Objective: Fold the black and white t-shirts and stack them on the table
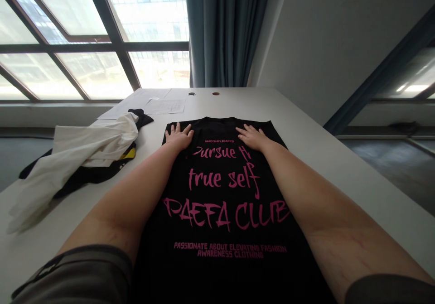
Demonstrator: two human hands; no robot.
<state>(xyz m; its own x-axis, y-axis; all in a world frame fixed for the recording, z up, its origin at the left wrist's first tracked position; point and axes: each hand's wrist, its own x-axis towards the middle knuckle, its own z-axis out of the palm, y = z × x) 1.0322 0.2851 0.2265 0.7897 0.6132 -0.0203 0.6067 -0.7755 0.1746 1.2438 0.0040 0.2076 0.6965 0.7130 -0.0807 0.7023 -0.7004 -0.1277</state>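
Note:
A black T-shirt (220, 190) with pink lettering lies flat on the white table (306, 136), folded into a long strip running away from me. My left hand (178, 136) rests palm down on its far left part, fingers stretched out. My right hand (252, 136) lies flat on the far right part, fingers also spread. Both forearms stretch over the shirt's sides. Neither hand holds anything.
A heap of white and black clothes (84, 154) with a bit of yellow lies at the left. Sheets of paper (159, 104) lie at the far left of the table. Two round holes (204, 94) sit near the far edge. Windows and a curtain stand behind.

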